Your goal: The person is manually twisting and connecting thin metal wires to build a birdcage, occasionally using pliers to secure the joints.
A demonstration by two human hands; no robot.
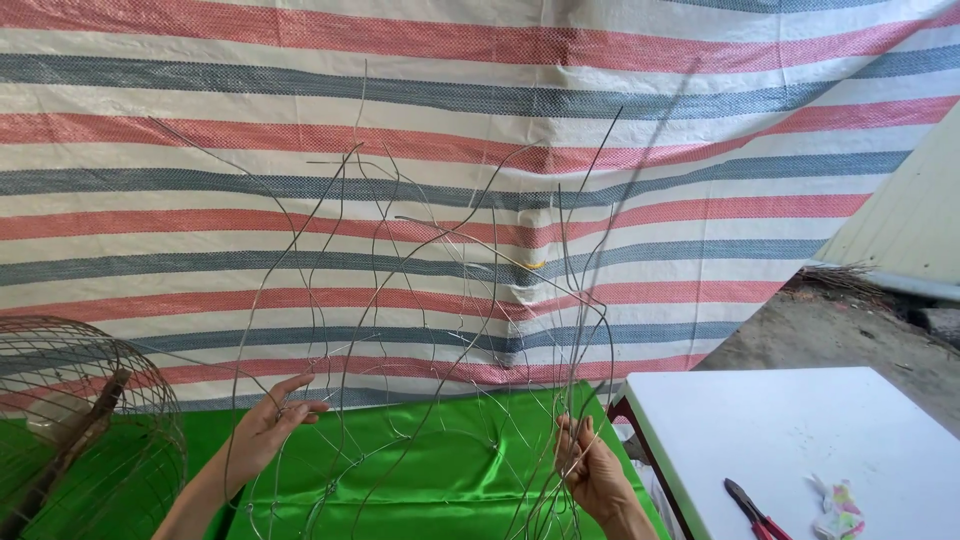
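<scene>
A loose frame of bent wires (430,330) stands up in front of the person, over a green cloth (430,480). The left hand (268,425) is spread wide, fingers touching one wire at the frame's left side. The right hand (590,465) is closed around a bunch of wires at the lower right. A finished wire cage (85,420) (round, with a stick inside) sits at the left edge. To the right, a white counter (800,430) carries red-handled pliers (752,508) and a crumpled cloth (838,508) near its front edge. Behind everything hangs a striped tarp (480,120) in red, blue and white; bare ground (830,325) and a pale wall (915,215) show at right.
</scene>
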